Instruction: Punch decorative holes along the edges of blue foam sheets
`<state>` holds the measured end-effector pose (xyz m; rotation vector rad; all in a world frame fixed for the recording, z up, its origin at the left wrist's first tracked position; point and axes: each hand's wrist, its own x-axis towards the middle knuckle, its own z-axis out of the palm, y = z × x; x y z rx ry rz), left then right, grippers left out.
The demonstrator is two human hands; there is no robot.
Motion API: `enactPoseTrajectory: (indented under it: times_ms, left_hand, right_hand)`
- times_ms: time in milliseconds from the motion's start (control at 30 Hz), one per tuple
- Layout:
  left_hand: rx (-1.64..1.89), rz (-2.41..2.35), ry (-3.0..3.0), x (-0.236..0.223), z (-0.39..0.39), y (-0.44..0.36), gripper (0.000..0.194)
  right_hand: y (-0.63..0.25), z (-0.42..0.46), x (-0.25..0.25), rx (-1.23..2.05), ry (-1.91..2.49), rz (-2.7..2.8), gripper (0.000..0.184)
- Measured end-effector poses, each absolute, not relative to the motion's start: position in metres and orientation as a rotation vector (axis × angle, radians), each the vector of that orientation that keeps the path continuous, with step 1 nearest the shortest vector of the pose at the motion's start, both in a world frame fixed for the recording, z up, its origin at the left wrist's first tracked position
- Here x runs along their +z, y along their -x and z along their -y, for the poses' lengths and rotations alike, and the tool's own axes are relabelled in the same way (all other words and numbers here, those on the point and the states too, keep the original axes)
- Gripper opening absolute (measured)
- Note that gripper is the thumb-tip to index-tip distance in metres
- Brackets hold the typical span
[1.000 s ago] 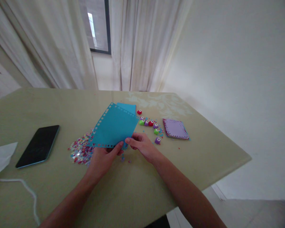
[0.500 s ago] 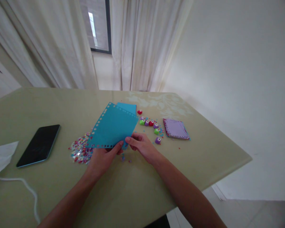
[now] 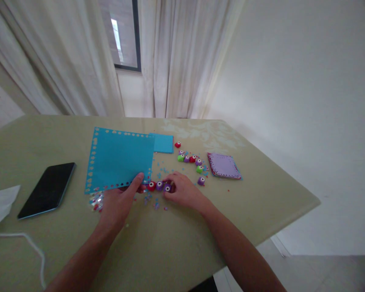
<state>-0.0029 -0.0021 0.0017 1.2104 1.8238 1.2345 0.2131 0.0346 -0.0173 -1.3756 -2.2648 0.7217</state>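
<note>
A blue sheet of paper (image 3: 121,158), with small shapes punched along its edges, is pinched near its lower right corner by my left hand (image 3: 118,200). The sheet covers most of a pile of punched-out confetti (image 3: 96,201). To the right of that hand, a red craft punch (image 3: 151,186) and a purple craft punch (image 3: 159,185) sit side by side on the table. At the right end of this row, my right hand (image 3: 184,190) has its fingers closed around another purple craft punch (image 3: 167,188). Blue and purple paper bits lie around the punches.
A stack of blue paper (image 3: 164,143) lies behind the sheet. Several red, green and purple punches (image 3: 187,159) stand farther right, beside a stack of purple punched sheets (image 3: 225,165). At left are a black tablet (image 3: 47,190), white paper (image 3: 1,205) and a white cable (image 3: 33,243).
My left hand has moved left and turned the blue sheet, uncovering the row of punches. My right hand has let go of the sheet and taken hold of a purple punch.
</note>
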Motion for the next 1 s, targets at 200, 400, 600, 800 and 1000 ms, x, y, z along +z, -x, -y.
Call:
enactPoseTrajectory:
  times_ms: [200,400,600,800,1000]
  left_hand:
    - [1.318,-1.791,-1.111,0.010,0.002,0.001,0.042]
    - [1.460,-1.791,-1.080,0.008,-0.002,0.006,0.037]
    - [1.240,-1.755,-1.139,0.002,0.001,0.006,0.047]
    - [0.947,-1.397,-1.525,-0.015,0.015,-0.016,0.038]
    - [0.898,-1.409,-1.618,-0.024,0.011,-0.022,0.043]
  right_hand:
    - [-0.190,-0.027,-0.033,1.176,1.248,1.898,0.055]
    - [-0.223,-0.045,-0.008,0.651,1.487,1.996,0.029]
    - [-0.283,-0.054,0.019,0.201,2.210,2.033,0.036]
    - [-0.283,-0.057,-0.001,0.394,1.923,2.264,0.023]
    - [-0.269,-0.059,-0.012,0.425,1.644,2.323,0.020]
